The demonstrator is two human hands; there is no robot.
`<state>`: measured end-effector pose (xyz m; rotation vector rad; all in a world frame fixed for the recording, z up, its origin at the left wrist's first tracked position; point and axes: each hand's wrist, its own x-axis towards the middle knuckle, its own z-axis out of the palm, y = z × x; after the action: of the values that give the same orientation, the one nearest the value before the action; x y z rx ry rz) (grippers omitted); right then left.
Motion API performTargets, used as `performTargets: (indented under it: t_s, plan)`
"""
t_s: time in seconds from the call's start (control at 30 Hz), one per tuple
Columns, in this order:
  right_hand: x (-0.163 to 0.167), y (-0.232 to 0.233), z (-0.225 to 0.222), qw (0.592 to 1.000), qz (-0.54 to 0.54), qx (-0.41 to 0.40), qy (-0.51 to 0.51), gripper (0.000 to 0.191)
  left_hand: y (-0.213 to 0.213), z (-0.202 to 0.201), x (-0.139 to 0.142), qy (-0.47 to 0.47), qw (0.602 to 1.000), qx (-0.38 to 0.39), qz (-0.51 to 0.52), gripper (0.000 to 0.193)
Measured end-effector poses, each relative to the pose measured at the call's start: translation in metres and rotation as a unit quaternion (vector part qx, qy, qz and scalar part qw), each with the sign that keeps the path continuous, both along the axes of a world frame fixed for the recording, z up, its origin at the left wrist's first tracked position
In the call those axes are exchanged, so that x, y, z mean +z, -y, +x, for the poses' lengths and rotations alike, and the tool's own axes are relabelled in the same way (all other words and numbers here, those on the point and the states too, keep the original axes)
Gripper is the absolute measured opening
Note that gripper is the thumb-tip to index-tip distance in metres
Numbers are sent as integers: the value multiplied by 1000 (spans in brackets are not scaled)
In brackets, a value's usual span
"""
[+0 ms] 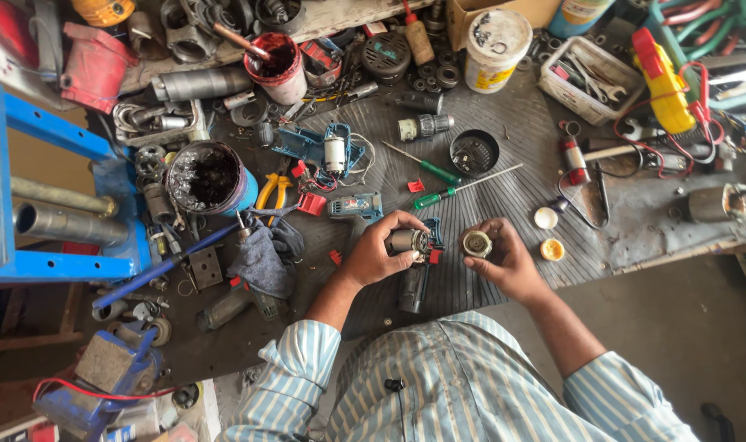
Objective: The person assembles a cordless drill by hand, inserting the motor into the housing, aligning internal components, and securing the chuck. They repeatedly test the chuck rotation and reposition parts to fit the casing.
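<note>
Centrally, both forearms reach forward from rolled striped sleeves over the dark ribbed mat [504, 196], hands side by side near its front edge.

Left hand [381, 250]: palm down, fingers curled shut around a small motor [407, 241], a grey metal cylinder with a blue and red piece at its right end; it sits directly above a dark drill housing [412, 286] lying on the mat.

Right hand [504, 260]: thumb and fingers cupped closed about a round gearbox part [476, 243], pale grey, its open circular face turned up. The two parts are near each other, not touching.

Packages and labels: white plastic tub [492, 49] with a yellow label, standing at the mat's far edge; red pot [280, 69] of dark grease to its left; blue can [211, 178] of black grease further left; white tray [582, 78] of spanners to the right; two small caps [548, 233], one white, one yellow, just right of the right hand.

Two green-handled screwdrivers [438, 187] lie beyond the hands.
</note>
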<state>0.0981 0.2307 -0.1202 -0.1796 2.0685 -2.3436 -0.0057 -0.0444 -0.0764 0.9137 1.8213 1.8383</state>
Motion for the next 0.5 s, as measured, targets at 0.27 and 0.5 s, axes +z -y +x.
performTargets:
  t_s: [0.27, 0.5]
  plan:
    - [9, 6, -26, 968, 241, -19, -72, 36, -10, 3, -13, 51, 998, 29, 30, 41]
    - [56, 19, -49, 933, 323, 1, -156, 53, -24, 13, -21, 45, 994, 72, 70, 41]
